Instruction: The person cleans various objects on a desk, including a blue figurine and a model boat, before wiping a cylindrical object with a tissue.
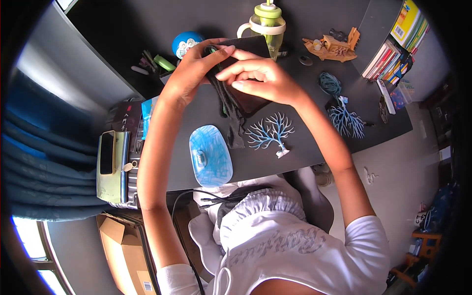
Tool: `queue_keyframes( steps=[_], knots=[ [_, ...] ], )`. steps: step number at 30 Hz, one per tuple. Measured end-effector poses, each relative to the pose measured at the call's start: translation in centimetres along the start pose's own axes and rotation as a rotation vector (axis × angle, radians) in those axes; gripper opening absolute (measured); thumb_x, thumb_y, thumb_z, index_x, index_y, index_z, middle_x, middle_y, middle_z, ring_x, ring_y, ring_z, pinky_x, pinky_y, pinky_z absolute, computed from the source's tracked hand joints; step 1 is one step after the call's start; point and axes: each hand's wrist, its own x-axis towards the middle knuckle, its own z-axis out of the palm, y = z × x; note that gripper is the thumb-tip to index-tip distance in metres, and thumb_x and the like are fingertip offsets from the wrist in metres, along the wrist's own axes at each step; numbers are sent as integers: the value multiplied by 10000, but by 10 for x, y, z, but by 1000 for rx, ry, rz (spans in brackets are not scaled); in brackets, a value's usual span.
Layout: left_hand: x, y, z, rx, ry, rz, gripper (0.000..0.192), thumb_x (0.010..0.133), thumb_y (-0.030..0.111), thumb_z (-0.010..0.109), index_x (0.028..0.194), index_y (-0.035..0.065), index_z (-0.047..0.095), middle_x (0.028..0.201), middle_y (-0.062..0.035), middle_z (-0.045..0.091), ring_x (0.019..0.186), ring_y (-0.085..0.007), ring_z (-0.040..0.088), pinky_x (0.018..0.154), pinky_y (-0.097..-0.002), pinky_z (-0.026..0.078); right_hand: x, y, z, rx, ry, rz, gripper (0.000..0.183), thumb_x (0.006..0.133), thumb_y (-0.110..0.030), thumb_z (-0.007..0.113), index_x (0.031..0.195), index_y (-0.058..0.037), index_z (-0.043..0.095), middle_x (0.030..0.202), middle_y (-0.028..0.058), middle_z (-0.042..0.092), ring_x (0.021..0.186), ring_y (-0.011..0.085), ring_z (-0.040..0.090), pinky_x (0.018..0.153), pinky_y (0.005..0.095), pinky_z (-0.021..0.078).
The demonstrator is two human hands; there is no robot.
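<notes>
My left hand grips the upper end of a long dark fabric strap, which hangs down over the desk. Behind both hands is a flat dark fabric panel; whether the strap is joined to it cannot be told. My right hand is close beside the left, fingers bent in front of the panel. Its fingertips are at the strap, but their hold on it is unclear. Nearer me lies a blue-and-white oval board with a small clip-like part. To its right rests a white-and-blue branching coral-shaped ornament.
A handled cup with a green lid and a blue cartoon-face object stand behind my hands. Right are a wooden boat model, blue yarn, another coral ornament and books. Left, a phone tops stacked books.
</notes>
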Motion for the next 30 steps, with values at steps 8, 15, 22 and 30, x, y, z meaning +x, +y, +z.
queue_keyframes(
  steps=[8, 15, 22, 30],
  knots=[
    [-22, 16, -8, -161, -205, -18, 434, 779, 42, 450, 1207, -13, 491, 983, -105, 614, 854, -136, 617, 757, -275, 516, -28, 4, -33, 186, 585, -110, 298, 944, -176, 395, 916, 34, 605, 1002, 160, 627, 870, 196, 622, 756, 316, 497],
    [-40, 41, -7, -178, -244, 192, 445, 741, -37, 419, 1178, -46, 499, 1021, -157, 621, 829, -128, 629, 744, -225, 523, -50, 44, -29, 671, 459, 186, 537, 905, -397, 492, 1308, -57, 396, 1292, 97, 467, 1142, 197, 494, 958, 335, 386],
    [-46, 16, -38, -80, -117, 150, 386, 794, 4, 448, 1173, -5, 520, 1075, -133, 606, 895, -149, 619, 794, -260, 513, -54, 6, -10, 593, 485, 528, 484, 777, -196, 675, 1175, 18, 504, 1062, 127, 596, 922, 194, 605, 817, 295, 492],
    [-77, -158, -203, 1350, 628, 88, 355, 799, 340, 619, 927, 13, 570, 885, -207, 622, 867, -384, 589, 760, -432, 462, -34, -5, -46, 112, 561, 501, 446, 802, -232, 665, 1159, -7, 522, 1056, 61, 589, 937, 131, 572, 815, 247, 451]
  ],
)
